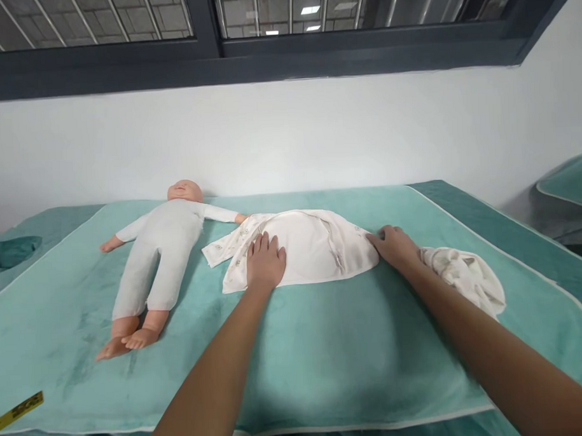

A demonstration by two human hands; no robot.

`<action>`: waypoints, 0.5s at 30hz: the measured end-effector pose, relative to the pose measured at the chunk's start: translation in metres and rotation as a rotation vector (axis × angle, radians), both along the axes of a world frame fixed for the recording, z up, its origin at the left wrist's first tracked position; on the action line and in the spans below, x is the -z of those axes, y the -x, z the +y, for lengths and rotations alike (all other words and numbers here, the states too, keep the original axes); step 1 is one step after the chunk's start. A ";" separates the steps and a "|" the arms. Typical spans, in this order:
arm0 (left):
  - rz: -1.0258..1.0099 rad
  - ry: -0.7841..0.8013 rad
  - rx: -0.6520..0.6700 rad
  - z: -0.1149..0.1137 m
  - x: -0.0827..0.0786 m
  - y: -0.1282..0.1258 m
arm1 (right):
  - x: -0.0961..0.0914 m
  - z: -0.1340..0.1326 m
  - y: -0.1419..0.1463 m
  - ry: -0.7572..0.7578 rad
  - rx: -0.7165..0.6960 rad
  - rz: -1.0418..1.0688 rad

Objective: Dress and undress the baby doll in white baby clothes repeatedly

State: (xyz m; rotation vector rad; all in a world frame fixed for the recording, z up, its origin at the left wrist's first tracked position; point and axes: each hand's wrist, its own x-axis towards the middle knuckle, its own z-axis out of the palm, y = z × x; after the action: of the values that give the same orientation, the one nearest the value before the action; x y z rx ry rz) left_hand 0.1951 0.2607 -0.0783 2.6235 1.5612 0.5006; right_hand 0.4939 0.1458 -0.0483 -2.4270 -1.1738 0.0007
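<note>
A white baby shirt (304,246) with snap fasteners lies spread on the green cloth, one sleeve pointing left. My left hand (266,260) rests flat on its left part, fingers stretched out. At the right edge of the garment, my right hand (396,246) is closed, with thumb and fingers pinching the fabric. To the left a baby doll (162,241) with a white cloth body lies on its back, arms spread. One doll hand touches or lies just beside the shirt's upper left edge. A crumpled white cloth (465,279) lies partly behind my right forearm.
The green cloth (325,363) covers the table, which stands against a white wall (269,142) below a dark-framed barred window (285,56). A yellow strip with dark print (18,412) lies at the front left corner. Another green-covered surface (569,179) is at the far right.
</note>
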 end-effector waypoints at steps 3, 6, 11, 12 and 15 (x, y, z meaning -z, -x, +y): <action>-0.034 -0.020 0.002 0.001 0.001 0.000 | -0.002 0.010 -0.013 0.037 -0.023 0.054; -0.046 -0.025 -0.003 0.001 0.002 0.001 | -0.010 0.029 -0.025 0.013 0.022 0.062; -0.054 -0.005 -0.019 0.001 0.002 0.000 | -0.021 0.061 -0.048 -0.003 0.125 0.045; -0.057 -0.003 -0.020 0.001 0.002 0.000 | -0.022 0.065 -0.051 -0.007 0.135 0.037; -0.071 -0.005 -0.024 0.001 0.003 0.000 | -0.022 0.072 -0.056 -0.026 0.150 0.000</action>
State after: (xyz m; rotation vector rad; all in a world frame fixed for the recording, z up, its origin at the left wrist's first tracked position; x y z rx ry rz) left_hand 0.1953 0.2621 -0.0809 2.5630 1.5743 0.5931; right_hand 0.5494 0.2174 -0.0267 -2.4855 -0.9824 -0.0601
